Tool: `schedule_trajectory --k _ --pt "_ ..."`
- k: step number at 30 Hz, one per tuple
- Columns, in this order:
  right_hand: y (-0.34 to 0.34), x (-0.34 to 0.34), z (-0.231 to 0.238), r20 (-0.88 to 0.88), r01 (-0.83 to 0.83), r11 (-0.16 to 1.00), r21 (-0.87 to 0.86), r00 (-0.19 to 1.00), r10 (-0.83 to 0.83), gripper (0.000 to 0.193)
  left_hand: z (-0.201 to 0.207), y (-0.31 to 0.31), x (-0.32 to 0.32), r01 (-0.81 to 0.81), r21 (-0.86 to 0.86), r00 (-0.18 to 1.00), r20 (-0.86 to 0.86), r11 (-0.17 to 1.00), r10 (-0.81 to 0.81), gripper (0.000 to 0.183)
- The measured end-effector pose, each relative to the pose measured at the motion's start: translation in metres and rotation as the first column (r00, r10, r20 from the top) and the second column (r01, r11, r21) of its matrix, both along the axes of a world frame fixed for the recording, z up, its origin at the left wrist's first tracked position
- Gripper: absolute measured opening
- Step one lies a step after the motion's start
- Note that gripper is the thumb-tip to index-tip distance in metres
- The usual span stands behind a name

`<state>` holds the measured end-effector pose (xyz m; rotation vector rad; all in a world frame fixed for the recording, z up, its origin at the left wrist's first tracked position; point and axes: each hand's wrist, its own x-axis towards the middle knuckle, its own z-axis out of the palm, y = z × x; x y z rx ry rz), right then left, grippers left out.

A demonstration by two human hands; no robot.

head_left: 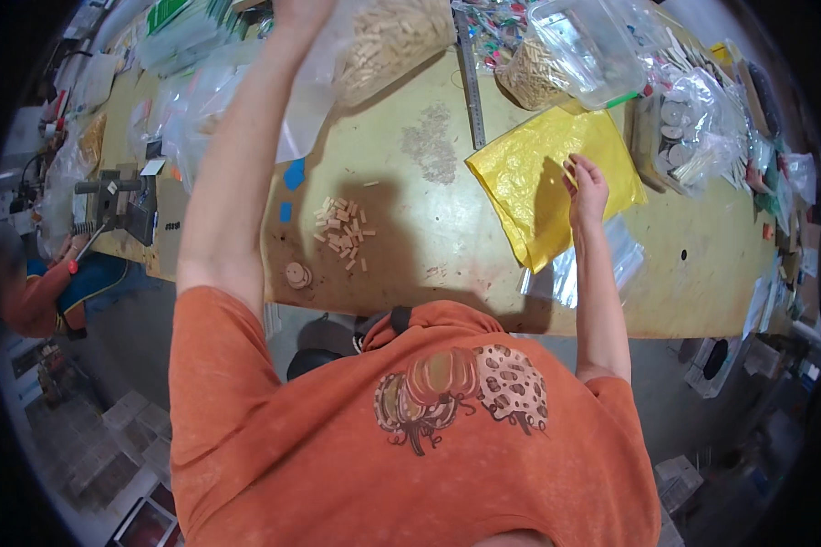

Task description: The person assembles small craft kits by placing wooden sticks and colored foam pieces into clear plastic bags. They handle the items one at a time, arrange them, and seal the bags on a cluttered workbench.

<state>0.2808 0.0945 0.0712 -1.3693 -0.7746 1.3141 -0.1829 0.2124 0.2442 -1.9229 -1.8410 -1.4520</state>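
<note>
My left hand (303, 7) reaches to the far edge, where the picture cuts off its fingers. Beside it lies a clear plastic bag of small wooden dowels (397, 41). Over a yellow plastic bag (520, 173) hovers my right hand (588, 189), its fingers loosely bent and apart, with nothing seen in them. Under my right forearm are clear plastic sleeves (556, 278). A loose pile of wooden dowels (342, 228) lies on the table in front of me, near a few round wooden discs (297, 274).
A metal ruler (470, 87) lies toward the back, left of a clear plastic tub (584, 46). At right stands a box with bagged round discs (675, 128). A dark metal clamp-like tool (123, 205) sits at the left, near another person's arm (41, 287).
</note>
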Motion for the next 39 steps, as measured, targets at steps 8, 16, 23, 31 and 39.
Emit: schedule_trajectory --k 8,16,23,31,39 --pt "-0.07 -0.014 -0.011 0.003 -0.233 0.959 -0.162 0.972 0.237 0.017 0.066 0.013 0.032 0.265 -0.134 0.778 0.614 0.955 -0.13 0.034" --pt "-0.045 -0.091 0.015 0.053 -0.437 0.899 -0.035 0.897 0.438 0.052 -0.06 0.001 0.065 0.674 -0.195 0.386 0.915 0.712 -0.115 0.016" --pt "0.003 -0.156 0.045 0.522 -0.496 0.855 0.155 0.775 0.355 0.082 -0.061 -0.037 0.063 0.694 -0.217 0.444 0.88 0.686 -0.171 0.026" --pt "0.048 -0.166 0.024 0.616 -0.632 0.775 0.012 0.615 0.492 0.022 -0.071 -0.064 0.068 0.655 -0.213 0.447 0.883 0.725 -0.145 0.019" --pt "0.034 -0.172 0.084 0.298 -0.295 0.841 0.454 0.939 0.169 0.037 -0.041 -0.086 0.08 0.648 0.023 0.172 0.969 0.761 -0.176 0.02"
